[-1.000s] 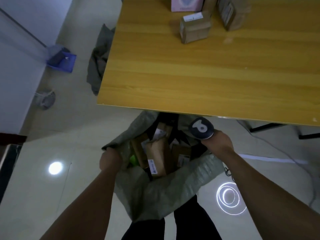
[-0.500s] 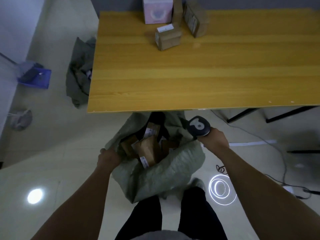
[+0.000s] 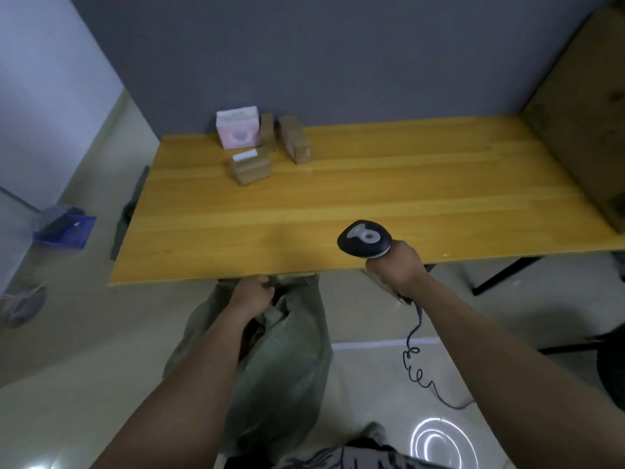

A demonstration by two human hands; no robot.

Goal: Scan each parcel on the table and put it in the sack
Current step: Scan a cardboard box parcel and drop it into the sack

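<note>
The four parcels left on the desk [image 3: 372,184] sit together at its far left, well apart from both hands. They are a pink box [image 3: 238,132], a labelled brown box [image 3: 252,168] just nearer than it, a slim brown box [image 3: 267,132] to the right of the pink one, and a long brown box [image 3: 295,139] further right.

The right hand [image 3: 397,269] is curled round the handle of the scanner [image 3: 365,239], whose head is above the desk's near edge. Its coiled cable [image 3: 413,365] hangs to the floor.

The left hand [image 3: 252,294] grips the gathered rim of the sack [image 3: 284,363], which stands on the floor under the near edge. The sack's mouth is bunched, so its contents are hidden.

A blue tray [image 3: 64,226] lies on the floor at far left.
</note>
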